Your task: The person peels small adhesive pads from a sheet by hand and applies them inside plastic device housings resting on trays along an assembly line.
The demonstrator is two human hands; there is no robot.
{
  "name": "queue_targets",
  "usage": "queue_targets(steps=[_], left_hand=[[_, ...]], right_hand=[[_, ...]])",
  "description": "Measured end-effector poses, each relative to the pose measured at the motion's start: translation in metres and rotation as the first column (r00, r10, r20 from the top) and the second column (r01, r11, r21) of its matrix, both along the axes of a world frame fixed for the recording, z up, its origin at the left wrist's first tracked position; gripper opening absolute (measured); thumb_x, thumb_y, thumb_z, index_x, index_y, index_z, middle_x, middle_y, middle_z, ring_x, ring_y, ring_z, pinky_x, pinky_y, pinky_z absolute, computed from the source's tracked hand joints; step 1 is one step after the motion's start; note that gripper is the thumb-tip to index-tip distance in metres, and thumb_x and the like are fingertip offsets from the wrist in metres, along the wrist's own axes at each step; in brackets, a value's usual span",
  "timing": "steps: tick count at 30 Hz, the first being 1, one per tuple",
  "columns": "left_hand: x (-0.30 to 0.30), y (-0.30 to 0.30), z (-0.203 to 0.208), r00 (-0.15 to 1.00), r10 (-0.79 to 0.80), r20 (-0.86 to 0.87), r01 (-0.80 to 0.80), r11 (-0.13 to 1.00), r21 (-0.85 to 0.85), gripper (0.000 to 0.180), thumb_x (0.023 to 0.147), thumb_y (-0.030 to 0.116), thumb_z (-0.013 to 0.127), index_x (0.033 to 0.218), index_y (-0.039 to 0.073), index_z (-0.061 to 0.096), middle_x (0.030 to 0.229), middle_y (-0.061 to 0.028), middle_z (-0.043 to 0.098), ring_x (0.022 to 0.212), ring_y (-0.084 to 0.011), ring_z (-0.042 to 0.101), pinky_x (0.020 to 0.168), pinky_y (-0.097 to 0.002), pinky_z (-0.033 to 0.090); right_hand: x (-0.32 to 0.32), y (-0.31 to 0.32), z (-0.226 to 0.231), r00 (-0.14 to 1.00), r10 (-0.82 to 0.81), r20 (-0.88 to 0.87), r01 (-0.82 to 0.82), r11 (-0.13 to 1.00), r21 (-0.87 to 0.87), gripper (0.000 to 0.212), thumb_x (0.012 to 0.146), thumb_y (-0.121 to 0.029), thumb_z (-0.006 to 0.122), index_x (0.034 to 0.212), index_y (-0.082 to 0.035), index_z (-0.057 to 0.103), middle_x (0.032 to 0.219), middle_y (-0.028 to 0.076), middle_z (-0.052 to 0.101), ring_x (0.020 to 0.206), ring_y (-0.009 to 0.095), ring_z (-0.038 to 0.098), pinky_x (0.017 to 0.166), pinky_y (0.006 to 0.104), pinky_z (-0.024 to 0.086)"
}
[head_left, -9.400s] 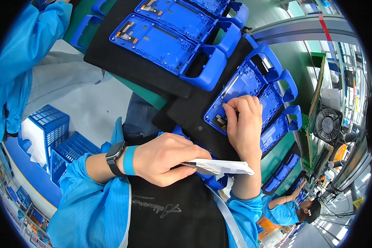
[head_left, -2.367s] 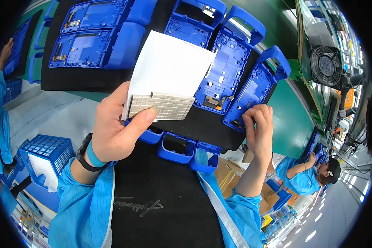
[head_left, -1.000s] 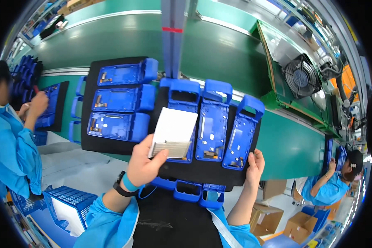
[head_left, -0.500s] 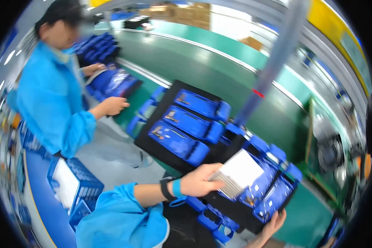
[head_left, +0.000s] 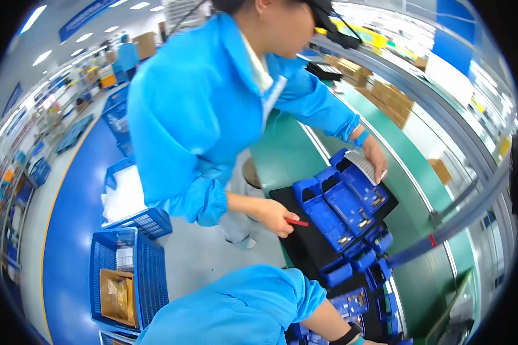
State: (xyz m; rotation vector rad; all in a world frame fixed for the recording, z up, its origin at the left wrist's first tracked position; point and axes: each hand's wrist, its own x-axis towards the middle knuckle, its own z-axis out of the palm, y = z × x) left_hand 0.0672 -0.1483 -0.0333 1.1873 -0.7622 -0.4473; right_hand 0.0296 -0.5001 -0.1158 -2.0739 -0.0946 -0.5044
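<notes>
My left forearm, in a blue sleeve with a black and a teal wristband, reaches in from the lower edge. Only a sliver of my left hand [head_left: 375, 342] shows; its fingers are cut off. It is nearest to several blue plastic housings [head_left: 351, 302] with small parts inside. My right hand is out of view. Beyond, a co-worker leans over more blue housings [head_left: 341, 208] on a black tray [head_left: 302, 244]. One co-worker hand [head_left: 375, 161] holds a white sheet [head_left: 360, 165] at the far housing; the other [head_left: 276, 217] holds a thin red tool [head_left: 297, 222].
A green conveyor [head_left: 417, 210] runs along the right. A grey post [head_left: 460, 227] with red tape slants across it. Blue crates [head_left: 155, 276] stand on the floor at left, one with a cardboard box [head_left: 112, 290] inside. The co-worker [head_left: 213, 109] stands close ahead.
The view has swung left toward the co-worker, who now bends over housings on a tray. My left hand, which held a white stack of sheets, is now mostly below the frame; my right hand has left view.
</notes>
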Motion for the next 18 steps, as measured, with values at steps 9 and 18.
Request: queue_targets(steps=[9,18], left_hand=[[-0.014,-0.067,-0.011,0.754,-0.234,-0.614,0.138,0.97,-0.2,0.034,0.091,-0.003,0.062,0.125,-0.005,0.06,0.121,-0.0121,0.069,0.11,-0.0221,0.067,0.098,-0.0373,0.053],[-0.03,-0.115,-0.002,0.59,-0.371,-0.718,0.386,0.91,-0.153,0.036,0.097,0.006,0.061,0.132,-0.001,0.054,0.128,-0.0135,0.065,0.117,-0.0243,0.064,0.099,-0.0378,0.052]], right_hand=[[-0.084,0.02,0.082,0.769,-0.638,-0.047,0.584,0.729,-0.357,0.03,0.09,-0.01,0.065,0.116,0.004,0.064,0.108,0.017,0.068,0.104,0.026,0.063,0.094,0.0354,0.048],[-0.126,0.13,0.061,0.904,-0.427,-0.014,0.374,0.807,-0.457,0.038,0.071,-0.014,0.082,0.106,-0.007,0.07,0.114,0.012,0.067,0.11,0.038,0.06,0.086,0.0452,0.049]])
